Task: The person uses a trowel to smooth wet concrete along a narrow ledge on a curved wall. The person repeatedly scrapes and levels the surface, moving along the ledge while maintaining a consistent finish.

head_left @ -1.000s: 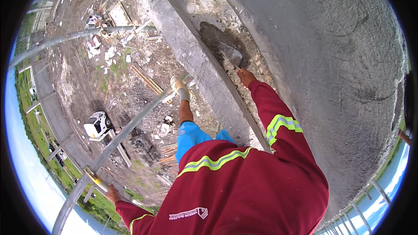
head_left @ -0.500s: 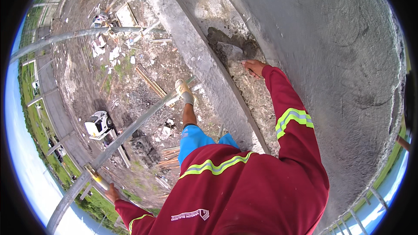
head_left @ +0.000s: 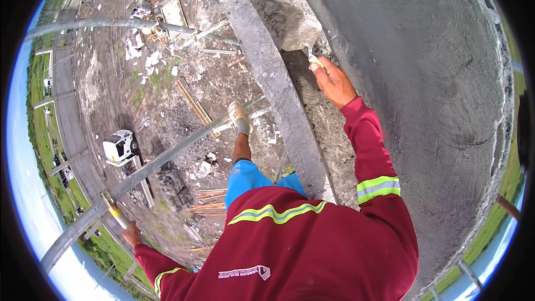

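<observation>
My right hand (head_left: 334, 83) is closed around the pale handle of a trowel (head_left: 315, 60). The blade, coated in grey, lies in the gap between the concrete ledge (head_left: 278, 78) and the grey plastered wall (head_left: 423, 72). Wet mortar (head_left: 273, 8) lies around the blade's far end. At the lower left, my left hand (head_left: 132, 234) grips the end of a tool with a yellow and whitish body (head_left: 117, 212). That tool's narrow head overlaps a metal scaffold pipe (head_left: 167, 159); whether they touch, I cannot tell.
My foot (head_left: 238, 114) in a pale shoe appears over the scaffold pipe. Far below lies a ground of dirt and rubble with planks (head_left: 194, 100) and a white vehicle (head_left: 120, 146). More pipes (head_left: 128, 23) cross at the upper left. The wall curves along my right side.
My right hand has pushed the trowel farther forward along the gap, and its blade now shows more. My left hand still holds its tool beside the pipe. The view has shifted slightly.
</observation>
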Demonstrator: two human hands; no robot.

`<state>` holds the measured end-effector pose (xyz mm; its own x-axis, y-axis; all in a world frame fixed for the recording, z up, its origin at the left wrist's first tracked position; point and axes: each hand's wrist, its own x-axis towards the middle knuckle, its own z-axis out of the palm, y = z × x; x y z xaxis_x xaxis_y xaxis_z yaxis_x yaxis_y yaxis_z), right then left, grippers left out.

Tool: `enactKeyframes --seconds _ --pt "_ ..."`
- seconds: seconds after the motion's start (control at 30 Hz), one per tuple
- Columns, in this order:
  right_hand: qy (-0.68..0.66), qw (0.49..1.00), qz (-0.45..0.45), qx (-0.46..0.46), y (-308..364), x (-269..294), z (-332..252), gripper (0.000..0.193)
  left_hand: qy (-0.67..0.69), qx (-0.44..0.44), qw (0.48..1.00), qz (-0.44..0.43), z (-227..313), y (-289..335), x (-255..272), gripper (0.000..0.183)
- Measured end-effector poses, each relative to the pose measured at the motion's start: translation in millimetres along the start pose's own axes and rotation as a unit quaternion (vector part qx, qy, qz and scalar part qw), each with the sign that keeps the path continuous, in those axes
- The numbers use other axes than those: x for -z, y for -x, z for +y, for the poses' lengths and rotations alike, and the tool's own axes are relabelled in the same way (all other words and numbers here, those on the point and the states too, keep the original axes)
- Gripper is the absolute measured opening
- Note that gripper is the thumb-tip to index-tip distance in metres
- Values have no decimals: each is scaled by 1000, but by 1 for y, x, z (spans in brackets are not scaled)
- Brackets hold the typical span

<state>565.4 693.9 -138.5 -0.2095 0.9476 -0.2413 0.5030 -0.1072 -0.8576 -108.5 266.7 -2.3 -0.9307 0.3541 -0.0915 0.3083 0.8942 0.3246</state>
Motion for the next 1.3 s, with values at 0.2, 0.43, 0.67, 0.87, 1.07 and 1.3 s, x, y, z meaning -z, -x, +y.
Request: enactKeyframes --seconds 0.2,0.43,0.67,0.87,1.07,1.3 --pt "202 963 91 152 -36 -50 -18 35 27 22 999 2 -1 -2 -2 25" --pt "-74 957 65 -274 48 -2 146 47 -5 21 1000 7 -7 -4 -3 28" --pt "57 922 3 -383 262 -55 261 46 3 25 1000 6 -13 -8 -1 29" --pt "152 920 11 -362 174 -71 233 47 -4 14 1000 3 -11 -6 -2 29" --pt "210 905 76 -362 106 -77 266 48 4 31 999 -40 -9 -11 2 31" --pt "44 923 17 -382 231 -68 270 49 20 15 1000 -2 -16 -11 -2 30"
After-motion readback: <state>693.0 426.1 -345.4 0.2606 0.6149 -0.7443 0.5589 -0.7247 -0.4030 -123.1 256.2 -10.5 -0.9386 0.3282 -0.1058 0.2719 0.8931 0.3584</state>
